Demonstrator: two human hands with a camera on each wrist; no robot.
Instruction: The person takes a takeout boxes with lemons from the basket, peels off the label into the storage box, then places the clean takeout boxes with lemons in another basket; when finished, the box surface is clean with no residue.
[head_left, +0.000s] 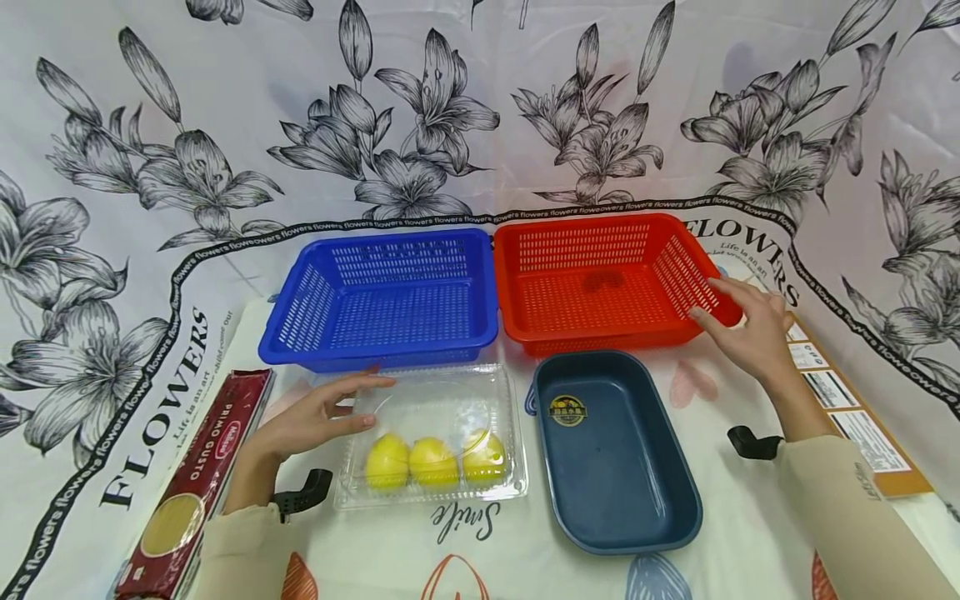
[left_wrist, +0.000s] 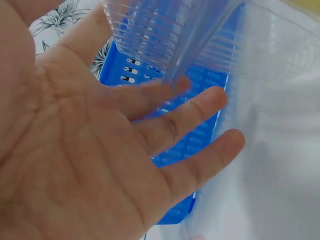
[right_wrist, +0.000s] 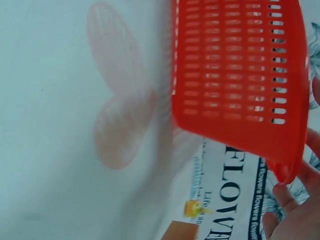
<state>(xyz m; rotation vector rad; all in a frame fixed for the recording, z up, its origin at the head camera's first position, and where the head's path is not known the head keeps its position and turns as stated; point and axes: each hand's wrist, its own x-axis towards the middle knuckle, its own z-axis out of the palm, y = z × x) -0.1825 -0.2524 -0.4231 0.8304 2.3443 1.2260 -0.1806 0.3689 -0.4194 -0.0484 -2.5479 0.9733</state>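
Note:
My left hand is at the left side of a clear plastic clamshell box, fingers extended and fingertips over its back left edge. Several yellow round fruits, like lemons, show through the plastic along its front. In the left wrist view the palm faces the camera, fingers loosely spread, with the box above them. My right hand is at the front right corner of a red perforated basket, thumb and fingers spread at the rim. Fingertips show right beside that corner in the right wrist view.
A blue perforated basket stands left of the red one. In front of the red basket lies a dark blue tub. A red spaghetti packet lies far left, and an orange-brown labelled box far right. Patterned cloth covers the table.

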